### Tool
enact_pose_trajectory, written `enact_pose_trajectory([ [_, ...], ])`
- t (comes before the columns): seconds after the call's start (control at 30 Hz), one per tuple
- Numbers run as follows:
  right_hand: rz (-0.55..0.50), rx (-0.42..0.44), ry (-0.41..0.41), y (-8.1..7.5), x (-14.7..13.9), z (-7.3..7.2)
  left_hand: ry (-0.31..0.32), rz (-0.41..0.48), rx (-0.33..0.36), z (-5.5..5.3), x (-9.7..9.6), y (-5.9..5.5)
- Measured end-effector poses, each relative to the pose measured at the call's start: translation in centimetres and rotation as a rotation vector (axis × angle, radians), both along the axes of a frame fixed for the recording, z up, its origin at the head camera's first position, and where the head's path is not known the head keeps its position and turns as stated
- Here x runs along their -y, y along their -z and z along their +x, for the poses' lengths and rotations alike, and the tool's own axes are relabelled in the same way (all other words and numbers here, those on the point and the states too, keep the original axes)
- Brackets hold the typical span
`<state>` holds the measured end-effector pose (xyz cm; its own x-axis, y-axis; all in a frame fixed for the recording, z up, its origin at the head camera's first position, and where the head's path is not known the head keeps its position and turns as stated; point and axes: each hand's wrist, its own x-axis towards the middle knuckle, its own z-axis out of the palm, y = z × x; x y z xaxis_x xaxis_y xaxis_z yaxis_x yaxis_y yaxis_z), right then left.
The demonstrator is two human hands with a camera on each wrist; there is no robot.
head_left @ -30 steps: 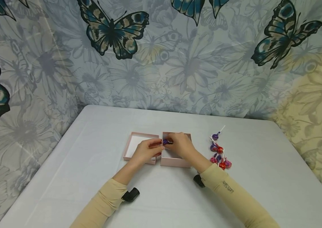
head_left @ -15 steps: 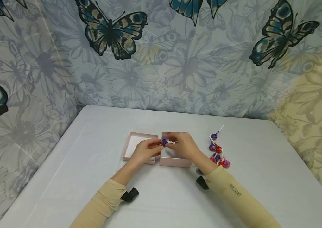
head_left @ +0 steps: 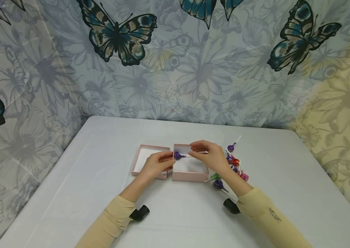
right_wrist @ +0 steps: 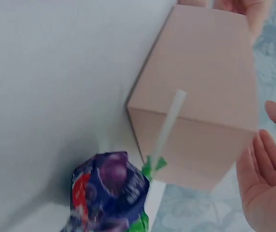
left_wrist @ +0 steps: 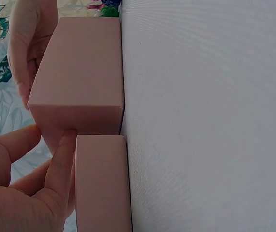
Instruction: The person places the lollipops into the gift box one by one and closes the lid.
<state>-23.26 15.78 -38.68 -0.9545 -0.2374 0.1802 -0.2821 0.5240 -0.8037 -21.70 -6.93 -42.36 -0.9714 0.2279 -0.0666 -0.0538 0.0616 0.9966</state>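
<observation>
A purple-wrapped lollipop lies inside the pale pink box, its stick pointing right. My left hand touches the box's left wall with its fingertips, one of them right at the rim in the left wrist view. Over the box's right side, my right hand holds nothing; its fingers are loosely extended and apart from the lollipop. The shallow pink lid, white inside, lies to the left of the box, partly hidden by my left hand.
Several lollipops lie right of the box, among them a red one and a pink one, partly behind my right arm. Closer in are a green lollipop and a purple one. A butterfly-print cloth hangs behind the white table.
My right hand has let go of the purple lollipop and moved right, leaving it in the box. This uncovers the green and purple lollipops near the box. My left hand stays at the box's left wall.
</observation>
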Motion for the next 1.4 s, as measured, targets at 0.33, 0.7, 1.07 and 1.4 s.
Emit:
enact_pose_trajectory([
  [0.33, -0.124, -0.002, 0.095, -2.0, -3.4, 2.0, -0.001, 0.033, 0.020, 0.3, -0.1, -0.2],
  [0.7, -0.034, -0.061, 0.242, -1.9, -9.2, 3.9, -0.011, 0.032, 0.025, 0.1, -0.3, 0.0],
  [1.07, 0.091, 0.053, 0.345, 0.7, -13.8, 5.3, -0.025, 0.016, 0.027, 0.2, -0.1, 0.0],
  [1.4, 0.177, 0.117, 0.341, 2.2, -15.6, 6.1, -0.026, 0.023, 0.033, 0.3, -0.3, -0.1],
])
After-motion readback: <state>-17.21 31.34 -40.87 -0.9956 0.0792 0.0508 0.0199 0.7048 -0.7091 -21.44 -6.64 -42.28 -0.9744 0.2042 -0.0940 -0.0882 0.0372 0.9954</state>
